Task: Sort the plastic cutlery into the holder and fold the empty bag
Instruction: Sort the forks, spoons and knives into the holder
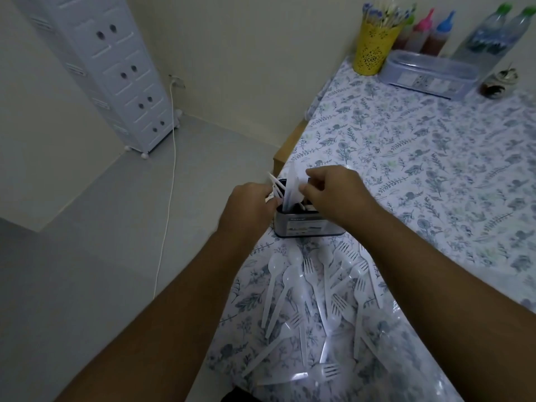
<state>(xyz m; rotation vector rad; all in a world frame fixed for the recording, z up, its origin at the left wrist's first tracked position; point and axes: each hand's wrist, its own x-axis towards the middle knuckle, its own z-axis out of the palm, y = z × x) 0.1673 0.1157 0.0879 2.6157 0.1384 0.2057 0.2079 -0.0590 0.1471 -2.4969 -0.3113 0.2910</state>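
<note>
A: Closest to us, a heap of white plastic forks and spoons (319,300) lies scattered on the floral cloth of the worktop (435,175), partly under a clear bag (406,343) that catches the light.

B: Just beyond the heap stands the dark holder (307,224), near the worktop's left edge. Both hands are over it.

A: The left hand (249,204) is curled at the holder's left rim, fingers closed around a few white handles (275,185) that stick up out of it.

B: And the right hand (336,190) sits above the opening, thumb and fingertips pinching a white knife (293,190) that stands nearly upright, its lower end down inside the holder. Which compartment, I cannot tell.

A: Farther back, against the wall, there's a clear lidded box (429,74), a yellow cup of sticks (374,44), sauce bottles (435,33) and two water bottles (493,33).

B: Off to the left, on the floor, a white drawer tower (116,74) with a cable (169,184) trailing beside it.
</note>
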